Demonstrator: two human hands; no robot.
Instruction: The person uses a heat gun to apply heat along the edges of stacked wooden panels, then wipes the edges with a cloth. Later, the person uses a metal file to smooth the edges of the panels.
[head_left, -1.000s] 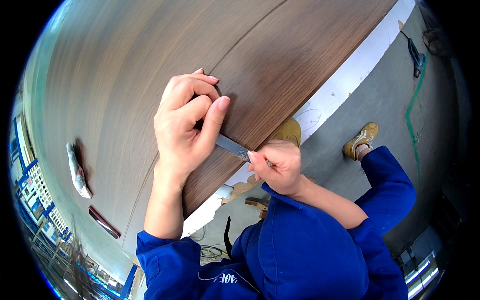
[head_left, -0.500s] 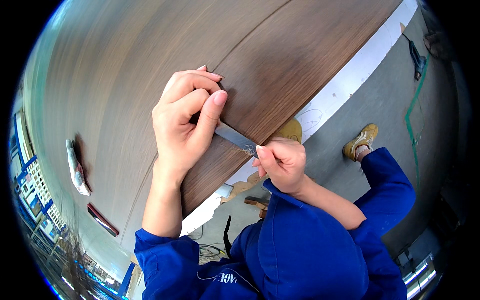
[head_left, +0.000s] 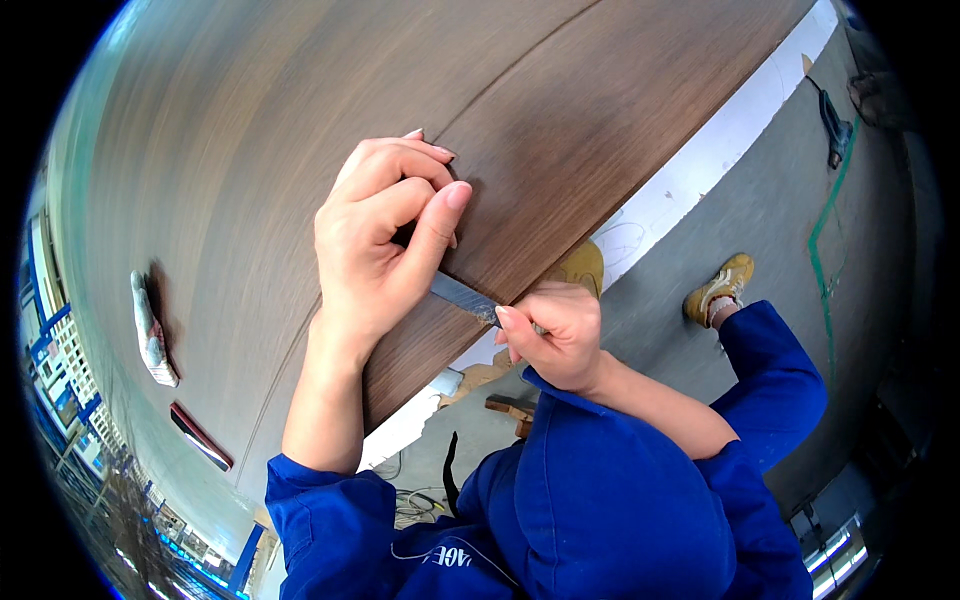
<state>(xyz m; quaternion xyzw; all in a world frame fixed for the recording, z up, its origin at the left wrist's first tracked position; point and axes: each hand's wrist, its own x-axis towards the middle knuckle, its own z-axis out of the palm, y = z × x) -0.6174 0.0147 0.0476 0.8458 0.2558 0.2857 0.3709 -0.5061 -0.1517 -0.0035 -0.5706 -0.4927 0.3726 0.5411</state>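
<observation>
A flat grey metal file lies slantwise across the edge of a brown wood-grain panel. Its far-left end runs under my left hand, whose fingers curl closed around it above the panel, hiding that end. My right hand pinches the other end between thumb and fingers, just off the panel's edge. Fine pale dust shows on the file beside the right thumb.
A white board with a ragged edge shows below the panel. On the panel at left lie a greyish-white glove-like item and a thin dark-red object. A black-handled tool, a green line and a wooden block are on the floor.
My right hand has shifted slightly left and down, and my left hand slightly right. Less of the file shows between them. Both hands keep their hold.
</observation>
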